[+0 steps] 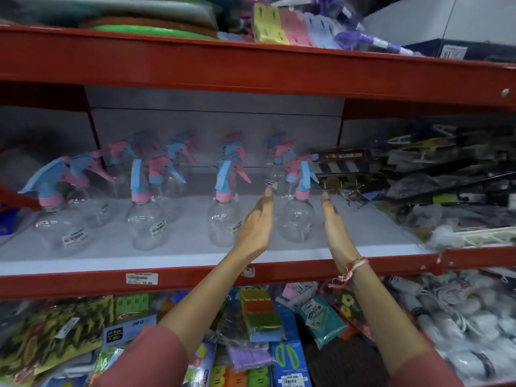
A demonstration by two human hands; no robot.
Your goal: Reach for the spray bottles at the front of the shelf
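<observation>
While your left hand (255, 222) and right hand (333, 222) flank spray bottle (297, 216), fingers straight, holding nothing; bottles stand in rows, this one looks not yet gripped.

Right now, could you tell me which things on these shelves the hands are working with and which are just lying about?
In hand:
left hand
right hand
clear spray bottle between them

Lying about:
other spray bottles
hangers
sponge packs
scissors

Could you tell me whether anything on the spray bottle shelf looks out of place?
Yes: the leftmost bottle tilts left while the others stand upright. Both open hands, left and right, flank an upright bottle.
</observation>
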